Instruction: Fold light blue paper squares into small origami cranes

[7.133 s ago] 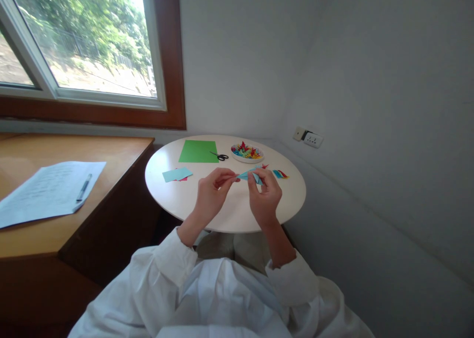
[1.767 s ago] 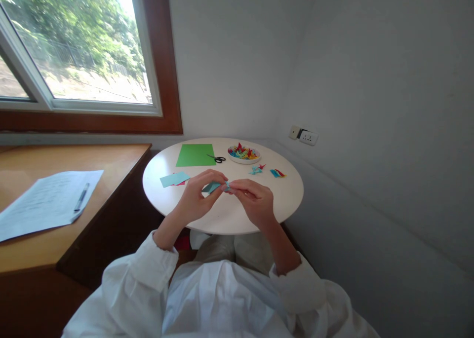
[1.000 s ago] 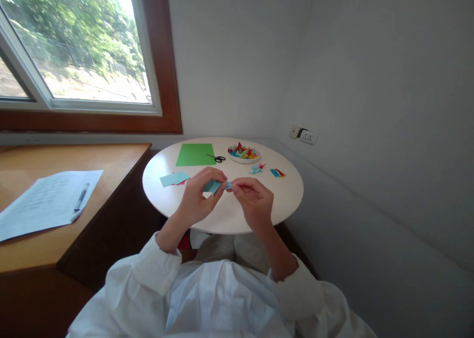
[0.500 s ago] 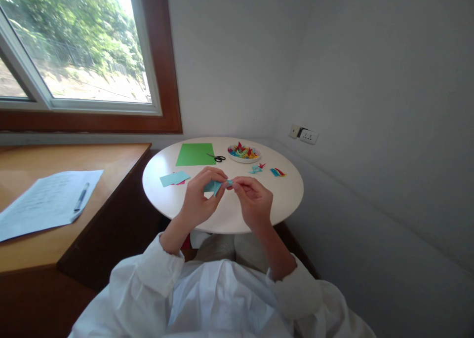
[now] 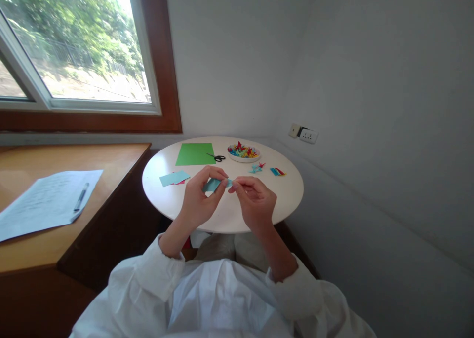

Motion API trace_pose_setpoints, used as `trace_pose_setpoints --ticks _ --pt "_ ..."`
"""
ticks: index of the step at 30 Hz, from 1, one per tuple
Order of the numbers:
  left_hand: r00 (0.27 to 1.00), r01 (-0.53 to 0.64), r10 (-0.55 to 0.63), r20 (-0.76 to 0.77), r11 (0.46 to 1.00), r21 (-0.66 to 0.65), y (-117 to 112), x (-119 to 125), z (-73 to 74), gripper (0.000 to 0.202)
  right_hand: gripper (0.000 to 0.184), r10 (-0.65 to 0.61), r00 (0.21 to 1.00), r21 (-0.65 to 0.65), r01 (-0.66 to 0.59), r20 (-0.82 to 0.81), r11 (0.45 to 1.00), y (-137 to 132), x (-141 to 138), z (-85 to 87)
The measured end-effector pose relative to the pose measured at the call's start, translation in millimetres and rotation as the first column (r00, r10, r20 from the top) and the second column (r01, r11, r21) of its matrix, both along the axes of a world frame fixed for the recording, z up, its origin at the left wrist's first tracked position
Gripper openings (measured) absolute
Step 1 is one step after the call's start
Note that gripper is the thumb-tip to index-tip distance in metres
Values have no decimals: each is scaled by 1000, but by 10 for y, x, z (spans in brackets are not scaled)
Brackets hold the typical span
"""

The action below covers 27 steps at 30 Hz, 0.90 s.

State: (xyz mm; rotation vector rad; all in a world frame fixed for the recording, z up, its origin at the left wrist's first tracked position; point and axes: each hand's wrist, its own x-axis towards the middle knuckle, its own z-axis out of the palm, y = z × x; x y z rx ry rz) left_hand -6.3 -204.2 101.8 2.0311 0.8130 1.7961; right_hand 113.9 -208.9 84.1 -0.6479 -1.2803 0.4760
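Note:
Between my two hands, above the near part of the round table, is a folded piece of light blue paper (image 5: pixel 212 185). My left hand (image 5: pixel 202 197) pinches it between thumb and fingers, and part of the paper shows inside that grip. The thumb and fingertips of my right hand (image 5: pixel 256 200) are closed on the paper's right end. My fingers cover much of the folding. Flat light blue paper (image 5: pixel 174 178) lies left of my left hand, over a pink piece (image 5: pixel 181 182). Beyond my right hand rest small light blue folded paper figures (image 5: pixel 255 169) and a red one (image 5: pixel 261 165).
At the back of the white round table (image 5: pixel 159 200) are a green sheet (image 5: pixel 194 154), black-handled scissors (image 5: pixel 219 158) and a white bowl (image 5: pixel 244 160) of colourful folded paper. Coloured paper pieces (image 5: pixel 277 171) lie at right. A wooden desk (image 5: pixel 122 165) holds written paper (image 5: pixel 48 200) and a pen (image 5: pixel 81 197).
The light blue paper has turned in my fingers: a corner that pointed down by my left thumb no longer shows. My right hand has shifted slightly to the right.

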Motion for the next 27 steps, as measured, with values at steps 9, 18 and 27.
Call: trace_pose_setpoints --ticks 9,18,27 --pt "1000 9 -9 -3 1000 -27 -1 -3 5 7 3 20 1000 -23 -20 -22 1000 21 2 25" --pt "1000 10 -9 28 999 -49 4 10 -21 6 8 -7 996 -48 3 -90 999 33 -29 -13" --pt "1000 -7 8 19 999 -52 21 37 -9 8 8 -47 997 -45 44 -59 998 37 -30 -16"
